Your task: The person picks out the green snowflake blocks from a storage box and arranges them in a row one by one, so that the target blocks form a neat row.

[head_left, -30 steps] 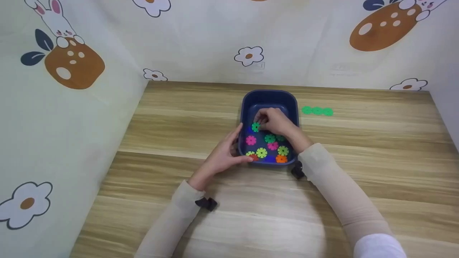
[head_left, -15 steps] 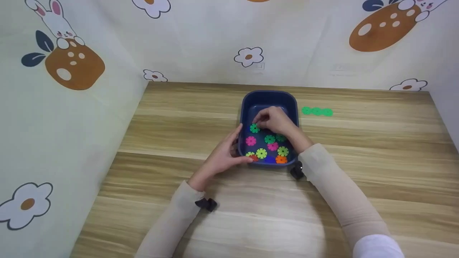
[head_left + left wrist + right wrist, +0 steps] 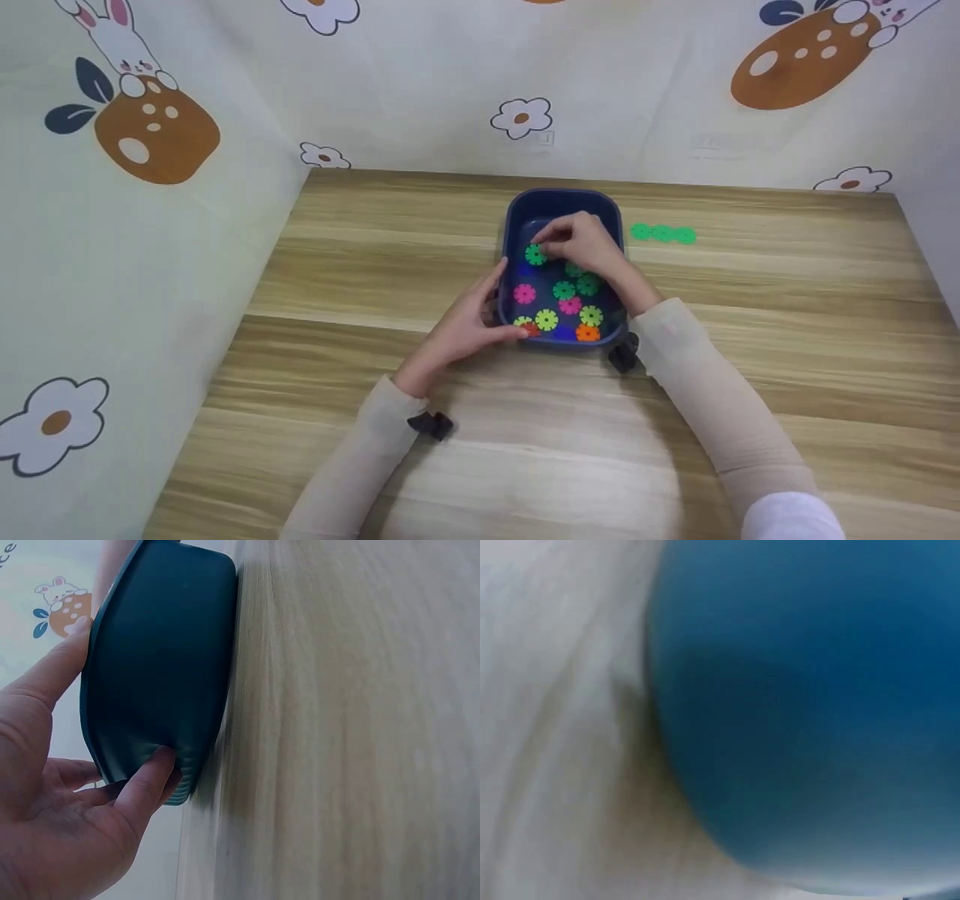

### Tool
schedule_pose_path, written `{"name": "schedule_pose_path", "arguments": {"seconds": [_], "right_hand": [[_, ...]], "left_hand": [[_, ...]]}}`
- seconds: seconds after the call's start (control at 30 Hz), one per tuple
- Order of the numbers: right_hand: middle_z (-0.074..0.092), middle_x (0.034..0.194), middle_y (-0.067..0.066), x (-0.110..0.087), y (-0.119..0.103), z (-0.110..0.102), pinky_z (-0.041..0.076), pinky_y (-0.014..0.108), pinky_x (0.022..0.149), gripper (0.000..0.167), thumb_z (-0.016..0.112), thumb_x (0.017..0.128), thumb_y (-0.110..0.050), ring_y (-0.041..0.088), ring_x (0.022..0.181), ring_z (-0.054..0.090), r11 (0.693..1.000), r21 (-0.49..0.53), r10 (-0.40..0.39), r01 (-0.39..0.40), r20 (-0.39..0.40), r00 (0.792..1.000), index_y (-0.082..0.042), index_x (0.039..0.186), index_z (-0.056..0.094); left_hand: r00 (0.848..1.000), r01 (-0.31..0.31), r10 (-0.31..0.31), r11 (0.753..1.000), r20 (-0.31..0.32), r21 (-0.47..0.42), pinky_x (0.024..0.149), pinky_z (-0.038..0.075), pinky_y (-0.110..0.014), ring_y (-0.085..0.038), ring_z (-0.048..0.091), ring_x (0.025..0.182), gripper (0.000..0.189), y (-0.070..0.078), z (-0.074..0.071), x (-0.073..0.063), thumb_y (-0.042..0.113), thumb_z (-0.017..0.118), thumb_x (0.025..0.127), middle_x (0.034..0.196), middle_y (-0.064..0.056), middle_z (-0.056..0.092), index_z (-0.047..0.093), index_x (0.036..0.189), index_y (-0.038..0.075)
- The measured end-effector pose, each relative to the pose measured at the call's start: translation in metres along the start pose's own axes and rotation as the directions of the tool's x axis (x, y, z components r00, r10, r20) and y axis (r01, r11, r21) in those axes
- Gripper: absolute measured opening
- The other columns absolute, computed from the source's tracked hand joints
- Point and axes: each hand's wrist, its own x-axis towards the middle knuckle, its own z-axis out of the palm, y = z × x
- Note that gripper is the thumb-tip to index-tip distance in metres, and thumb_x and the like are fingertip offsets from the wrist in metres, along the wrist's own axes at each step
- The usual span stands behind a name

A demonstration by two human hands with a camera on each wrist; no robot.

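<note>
A dark blue plastic bin (image 3: pixel 562 196) stands on the table with several notched, flower-shaped plastic discs inside. At its left front corner, my left hand (image 3: pixel 466 324) grips the bin, thumb over the front rim and fingers along the left wall. The left wrist view shows this hand (image 3: pixel 75 810) with bent fingertips against the bin's outer wall (image 3: pixel 161 652). My right hand (image 3: pixel 585 241) reaches inside and pinches a green disc (image 3: pixel 535 255) above the bin's floor. Only a blurred blue wall (image 3: pixel 810 727) fills most of the right wrist view; the hand's fingers are out of it.
Right of the bin, a row of joined green discs (image 3: pixel 663 232) lies on the wooden table (image 3: pixel 375 247). Pink discs (image 3: pixel 524 294), yellow discs (image 3: pixel 547 320) and an orange disc (image 3: pixel 588 332) lie towards the bin's front. Printed cloth walls (image 3: pixel 420 90) border the table.
My right hand has risen slightly towards the back of the bin with the green disc. Another green disc now shows beneath the hand. The left hand has stayed in place.
</note>
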Motion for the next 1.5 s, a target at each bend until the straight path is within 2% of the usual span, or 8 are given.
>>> {"name": "schedule_pose_path", "arguments": {"seconds": [0.37, 0.67, 0.93, 1.2, 1.37, 1.5], "right_hand": [[0.074, 0.103, 0.018, -0.007, 0.001, -0.028, 0.06, 0.019, 0.072, 0.017, 0.069, 0.093, -0.009, 0.005, 0.076, 0.065, 0.993, 0.117, 0.007, 0.001, -0.073, 0.997, 0.0, 0.106, 0.076], [0.074, 0.093, 0.002, -0.016, 0.013, -0.055, 0.059, 0.017, 0.072, 0.021, 0.069, 0.092, -0.007, 0.0, 0.074, 0.065, 0.987, 0.162, 0.032, -0.008, -0.142, 0.989, 0.005, 0.108, 0.074], [0.075, 0.098, 0.003, -0.025, 0.025, -0.077, 0.058, 0.014, 0.07, 0.024, 0.066, 0.094, -0.005, -0.001, 0.074, 0.066, 0.984, 0.172, 0.069, -0.035, -0.194, 0.979, 0.009, 0.113, 0.071], [0.072, 0.084, -0.015, -0.039, 0.036, -0.098, 0.058, 0.012, 0.069, 0.025, 0.066, 0.093, -0.003, -0.002, 0.073, 0.067, 0.975, 0.218, 0.087, -0.03, -0.255, 0.963, 0.013, 0.113, 0.068], [0.072, 0.081, -0.017, -0.047, 0.045, -0.111, 0.058, 0.013, 0.068, 0.025, 0.066, 0.093, -0.001, -0.002, 0.071, 0.069, 0.963, 0.268, 0.098, -0.02, -0.282, 0.954, 0.014, 0.112, 0.067], [0.073, 0.082, -0.014, -0.054, 0.052, -0.12, 0.059, 0.014, 0.069, 0.02, 0.067, 0.092, -0.001, 0.0, 0.073, 0.07, 0.952, 0.304, 0.132, -0.034, -0.309, 0.942, 0.009, 0.109, 0.071]], "left_hand": [[1.0, -0.014, 0.014, 1.0, -0.006, -0.005, 0.11, 0.048, -0.039, -0.031, 0.041, 0.144, 0.106, -0.003, -0.001, 0.002, 0.022, 0.084, 0.082, 0.167, -0.009, 0.018, 0.014, 0.162, 0.022], [1.0, 0.0, 0.0, 1.0, -0.017, 0.005, 0.111, 0.048, -0.04, -0.031, 0.041, 0.144, 0.107, -0.003, -0.001, 0.002, 0.023, 0.085, 0.081, 0.167, -0.009, 0.019, 0.015, 0.161, 0.023], [1.0, -0.018, 0.019, 1.0, -0.022, 0.025, 0.112, 0.046, -0.041, -0.033, 0.039, 0.145, 0.107, -0.003, 0.0, 0.003, 0.025, 0.085, 0.08, 0.167, -0.013, 0.018, 0.016, 0.161, 0.02], [1.0, -0.014, 0.015, 0.999, -0.022, 0.028, 0.114, 0.044, -0.041, -0.032, 0.038, 0.146, 0.107, -0.001, 0.0, 0.002, 0.024, 0.085, 0.08, 0.168, -0.011, 0.016, 0.016, 0.161, 0.021], [1.0, -0.012, 0.012, 1.0, -0.016, 0.018, 0.11, 0.048, -0.04, -0.032, 0.04, 0.145, 0.107, -0.001, 0.0, 0.002, 0.025, 0.085, 0.08, 0.167, -0.011, 0.018, 0.015, 0.161, 0.021], [1.0, -0.019, 0.02, 1.0, -0.01, 0.022, 0.11, 0.048, -0.04, -0.032, 0.042, 0.144, 0.107, -0.002, 0.001, 0.002, 0.025, 0.085, 0.08, 0.167, -0.013, 0.018, 0.015, 0.161, 0.021]]}}
